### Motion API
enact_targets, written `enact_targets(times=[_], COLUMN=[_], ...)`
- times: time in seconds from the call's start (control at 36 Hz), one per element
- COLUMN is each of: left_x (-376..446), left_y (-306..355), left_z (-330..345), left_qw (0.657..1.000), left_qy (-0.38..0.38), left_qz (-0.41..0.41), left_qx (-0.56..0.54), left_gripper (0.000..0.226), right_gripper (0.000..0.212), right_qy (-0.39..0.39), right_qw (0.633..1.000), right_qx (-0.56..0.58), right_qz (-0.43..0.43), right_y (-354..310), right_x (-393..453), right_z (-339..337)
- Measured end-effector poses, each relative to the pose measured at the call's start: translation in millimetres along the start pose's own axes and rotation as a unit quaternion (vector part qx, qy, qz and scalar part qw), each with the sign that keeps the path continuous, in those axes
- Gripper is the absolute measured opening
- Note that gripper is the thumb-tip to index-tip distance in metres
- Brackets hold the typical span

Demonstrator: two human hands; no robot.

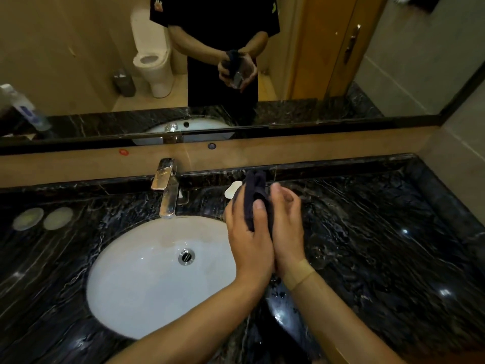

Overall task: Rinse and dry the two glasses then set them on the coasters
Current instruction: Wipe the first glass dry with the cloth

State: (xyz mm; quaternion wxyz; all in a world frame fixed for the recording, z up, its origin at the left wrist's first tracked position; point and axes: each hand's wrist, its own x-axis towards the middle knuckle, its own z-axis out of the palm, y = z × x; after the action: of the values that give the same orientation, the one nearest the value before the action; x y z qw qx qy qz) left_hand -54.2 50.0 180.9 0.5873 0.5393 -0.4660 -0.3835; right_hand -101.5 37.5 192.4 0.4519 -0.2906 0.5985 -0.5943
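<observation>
Both hands are raised together over the right rim of the sink [123, 292]. My left hand [249, 240] grips a dark cloth [253, 195], thumb pressed on it. My right hand [288, 229] is cupped around a clear glass [287, 198], mostly hidden by the fingers. The mirror reflection [240, 74] shows the cloth pushed into that glass. A second clear glass [319, 254] stands faintly visible on the black marble counter, just right of my right wrist. Two round pale coasters [28, 218] [58, 218] lie side by side on the counter at far left.
A chrome faucet [168, 187] stands behind the basin, with a white soap dish [232, 190] to its right, behind the cloth. The marble counter [380, 245] stretches right to a raised edge and wall. Water drops lie on the counter near my right forearm.
</observation>
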Motion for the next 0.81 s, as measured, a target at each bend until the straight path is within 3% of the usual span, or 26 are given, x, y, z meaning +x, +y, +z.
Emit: enact_targets(times=[0.11,0.22,0.33,0.39,0.47,0.58,0.64,0.69,0.81], left_x=[-3,8,22,25,26,15,11,12,11], left_y=[1,7,13,15,17,16,12,9,7], left_z=[-3,-5,-10,-12,-11,-7,-6,-6,-7], left_qw=[1.0,0.993,0.964,0.955,0.965,0.991,0.998,0.999,0.995], left_qy=[-0.008,0.006,-0.005,-0.014,-0.018,0.0,-0.006,-0.007,-0.005], left_qz=[0.008,-0.101,-0.194,-0.201,-0.171,-0.08,-0.014,0.022,0.095], left_qx=[-0.009,-0.053,-0.184,-0.218,-0.2,-0.107,-0.055,-0.03,0.027], left_gripper=[0.035,0.033,0.021,0.021,0.02,0.029,0.033,0.029,0.036], right_gripper=[0.063,0.044,0.039,0.031,0.027,0.034,0.038,0.045,0.058], right_qy=[-0.028,-0.015,-0.098,-0.14,-0.135,0.066,0.122,0.108,0.001], right_qw=[0.995,0.994,0.983,0.97,0.969,0.989,0.988,0.991,1.0], right_qx=[0.089,0.098,0.131,0.174,0.182,0.121,0.098,0.071,0.011], right_qz=[0.023,0.049,0.084,0.092,0.095,0.043,0.011,-0.014,-0.019], right_y=[-9,-5,-11,-17,-24,-18,-16,-16,-18], right_x=[4,5,9,11,8,9,11,8,0], right_z=[-5,-9,-20,-24,-21,-5,1,6,8])
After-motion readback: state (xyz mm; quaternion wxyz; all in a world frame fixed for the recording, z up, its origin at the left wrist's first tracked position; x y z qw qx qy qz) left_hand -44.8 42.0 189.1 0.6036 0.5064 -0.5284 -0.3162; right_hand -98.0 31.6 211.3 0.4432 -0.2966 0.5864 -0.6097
